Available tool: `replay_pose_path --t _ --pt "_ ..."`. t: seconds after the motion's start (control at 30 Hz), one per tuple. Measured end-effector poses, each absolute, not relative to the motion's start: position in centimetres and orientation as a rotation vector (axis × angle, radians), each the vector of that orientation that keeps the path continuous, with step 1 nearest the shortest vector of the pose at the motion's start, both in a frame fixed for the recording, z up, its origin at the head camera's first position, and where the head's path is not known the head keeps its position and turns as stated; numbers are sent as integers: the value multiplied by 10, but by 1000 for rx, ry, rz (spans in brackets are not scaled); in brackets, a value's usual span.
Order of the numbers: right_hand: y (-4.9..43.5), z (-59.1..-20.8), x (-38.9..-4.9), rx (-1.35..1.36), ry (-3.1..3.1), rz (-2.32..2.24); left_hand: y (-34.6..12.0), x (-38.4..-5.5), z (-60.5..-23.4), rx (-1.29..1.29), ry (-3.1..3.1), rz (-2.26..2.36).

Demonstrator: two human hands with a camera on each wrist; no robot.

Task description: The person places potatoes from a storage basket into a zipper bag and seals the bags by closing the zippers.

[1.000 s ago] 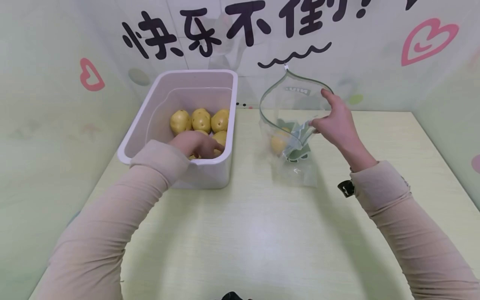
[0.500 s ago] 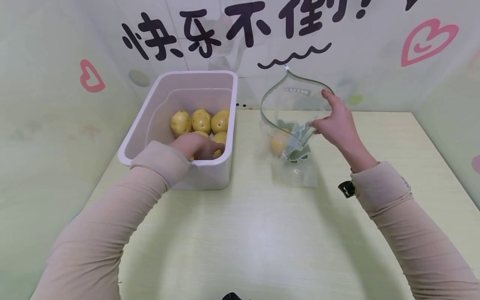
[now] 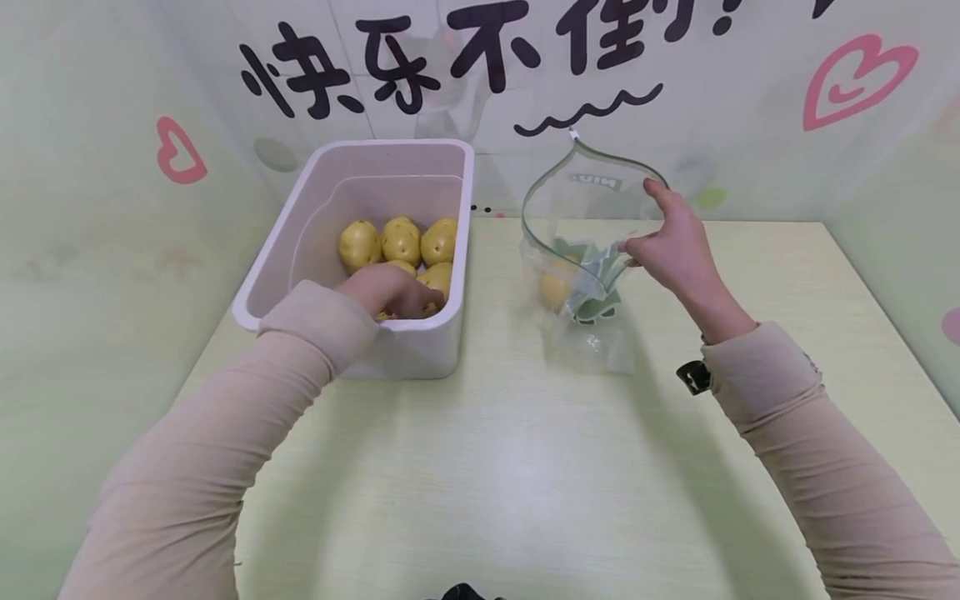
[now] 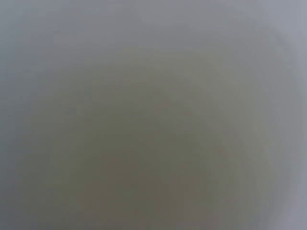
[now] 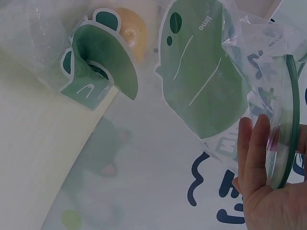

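In the head view, my left hand (image 3: 390, 290) reaches down into a white plastic bin (image 3: 408, 354), over several yellow potatoes (image 3: 402, 240). Its fingers are mostly hidden behind the hand itself, so I cannot tell whether they grip a potato. On the right, my right hand (image 3: 671, 246) holds the zip rim of a clear zip bag (image 3: 588, 200) printed with green shapes, keeping its mouth spread wide. One potato (image 3: 557, 287) lies inside the bag. The right wrist view shows the hand's fingers (image 5: 256, 153) against the clear plastic, beside the green zip strip (image 5: 293, 120).
The bin and bag stand apart on a pale wood-grain table (image 3: 517, 467). Behind them rises a wall (image 3: 712, 108) with black lettering and pink hearts. A black object (image 3: 693, 377) sits by the right cuff. The left wrist view is only a blur.
My left hand shifts slightly among the potatoes, its fingertips drawing a little back and down from the bin's right wall. The right hand and the bag stay practically still.
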State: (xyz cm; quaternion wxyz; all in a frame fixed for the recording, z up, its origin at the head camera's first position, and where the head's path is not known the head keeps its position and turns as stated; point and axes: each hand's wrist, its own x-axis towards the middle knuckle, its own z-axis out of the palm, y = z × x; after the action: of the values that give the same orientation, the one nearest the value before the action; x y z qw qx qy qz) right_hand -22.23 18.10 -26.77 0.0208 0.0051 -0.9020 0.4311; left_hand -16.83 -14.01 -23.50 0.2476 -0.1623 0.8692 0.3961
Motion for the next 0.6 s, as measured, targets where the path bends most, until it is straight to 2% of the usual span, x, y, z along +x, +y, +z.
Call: replay_pose_path --t 0.2,0.6 --pt "180 -267 -223 21 -2794 1329 -137 -162 -230 -526 2400 1148" --pt "179 -266 -222 14 -2803 1335 -132 -157 -222 -506 2402 1201"
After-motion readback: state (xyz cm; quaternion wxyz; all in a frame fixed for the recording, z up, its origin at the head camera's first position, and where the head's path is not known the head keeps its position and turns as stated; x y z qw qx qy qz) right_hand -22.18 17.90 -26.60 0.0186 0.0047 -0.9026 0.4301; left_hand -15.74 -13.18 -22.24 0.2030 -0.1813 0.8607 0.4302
